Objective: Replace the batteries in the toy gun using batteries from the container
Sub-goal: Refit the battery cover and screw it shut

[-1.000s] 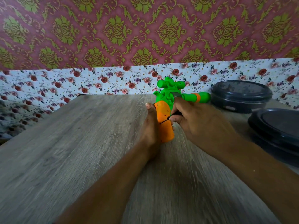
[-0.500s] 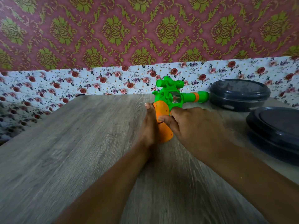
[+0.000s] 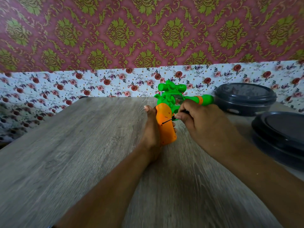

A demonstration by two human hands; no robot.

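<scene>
A green toy gun [image 3: 171, 99] with an orange grip [image 3: 165, 127] stands over the wooden table [image 3: 82, 153], its barrel pointing right. My left hand [image 3: 152, 129] grips the orange handle from the left, thumb up along its edge. My right hand [image 3: 202, 124] pinches a thin black screwdriver [image 3: 168, 120] whose tip touches the orange grip. A dark lidded container [image 3: 245, 101] sits just right of the barrel. No batteries are visible.
A second dark round container [image 3: 279, 137] lies at the right edge of the table, nearer to me. A flowered wall band runs right behind the table's far edge. Bare wood stretches to the left and in front of my forearms.
My right hand pulled back to the right off the orange grip, and the black screwdriver shaft now shows against the handle. The left hand keeps its hold on the gun.
</scene>
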